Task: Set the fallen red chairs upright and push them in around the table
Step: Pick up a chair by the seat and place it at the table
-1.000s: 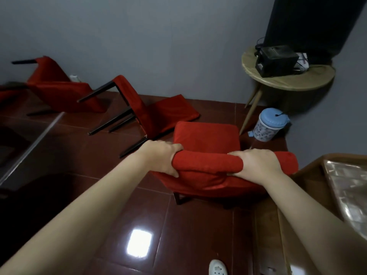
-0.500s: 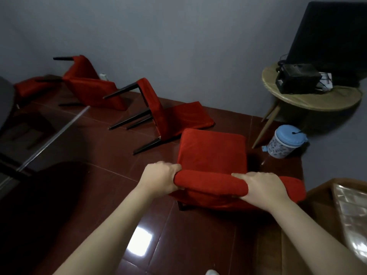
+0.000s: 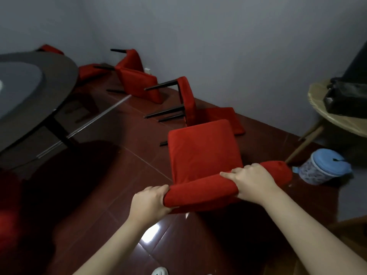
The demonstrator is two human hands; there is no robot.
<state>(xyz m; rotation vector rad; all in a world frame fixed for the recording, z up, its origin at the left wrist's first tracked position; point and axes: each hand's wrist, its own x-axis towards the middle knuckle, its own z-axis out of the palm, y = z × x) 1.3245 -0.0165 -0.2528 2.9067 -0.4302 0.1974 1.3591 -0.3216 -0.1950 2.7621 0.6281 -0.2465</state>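
Observation:
An upright red chair (image 3: 202, 151) stands in front of me on the dark red tiles. My left hand (image 3: 151, 201) grips the left end of its padded backrest, and my right hand (image 3: 252, 181) grips the backrest further right. Beyond it a second red chair (image 3: 198, 108) lies on its back with black legs pointing left. A third fallen red chair (image 3: 137, 80) lies by the wall, and more red upholstery (image 3: 87, 71) shows behind it. The round dark table (image 3: 51, 80) fills the left side.
A small round wooden side table (image 3: 337, 120) with a black device stands at the right. A patterned bin with a blue lid (image 3: 325, 165) sits on the floor beside its legs. Grey walls close off the back. A red cushion edge (image 3: 6, 227) shows at the far left.
The view has swung left, bringing the round table into sight. The held chair has turned and shifted towards the table, both hands keeping their grip on the backrest.

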